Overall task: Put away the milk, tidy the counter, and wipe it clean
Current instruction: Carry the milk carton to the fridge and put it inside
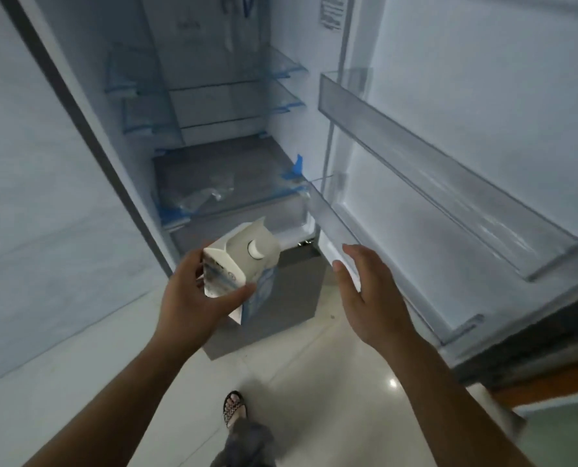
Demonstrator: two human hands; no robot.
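One white and pale-blue gable-topped milk carton (243, 267) with a round white cap, centre of the frame, tilted, carried in front of the open fridge; left hand (193, 298) wrapped round its near side, fingers closed on it; right hand (365, 298) just right of centre, spread open, holding nothing, apart from the carton and near the lower clear door shelf (375, 251); upper clear door shelf (449, 170) at right; glass fridge shelves (227, 92) at upper centre, edged in blue tape, bare; pale tiled floor (314, 365) below, one sandalled foot (235, 407) at bottom centre. Step in hand, by judgement: putting away the milk; counter work not yet begun. Next move calls for righting the carton and standing it in a door shelf or on a glass shelf.
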